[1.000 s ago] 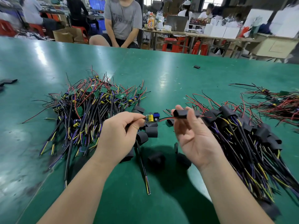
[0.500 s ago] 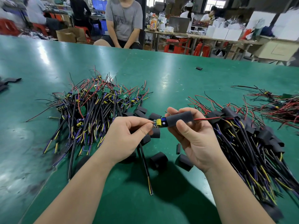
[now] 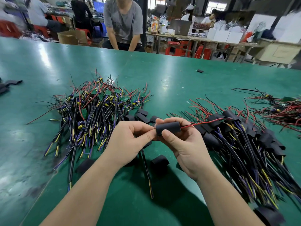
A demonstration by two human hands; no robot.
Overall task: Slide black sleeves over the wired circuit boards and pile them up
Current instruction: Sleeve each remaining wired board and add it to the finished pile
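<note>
A black sleeve (image 3: 168,128) is held level above the green table (image 3: 171,82). My right hand (image 3: 182,144) grips it between thumb and fingers. My left hand (image 3: 130,141) pinches the left end of the wired board, which is hidden inside the sleeve. A red wire (image 3: 205,122) sticks out of the sleeve's right end, and the board's black cable (image 3: 146,170) hangs down below my hands. A pile of bare wired boards (image 3: 97,108) lies on the left. The pile of sleeved boards (image 3: 241,144) lies on the right.
Loose black sleeves (image 3: 159,161) lie on the table under and behind my hands. More red-wired parts (image 3: 280,108) lie at the far right. A person in a grey shirt (image 3: 123,22) sits across the table. Flat black sleeves (image 3: 9,84) lie at the left edge.
The sleeve has slid left over the board: the yellow and blue parts seen earlier are now covered. My hands have come together.
</note>
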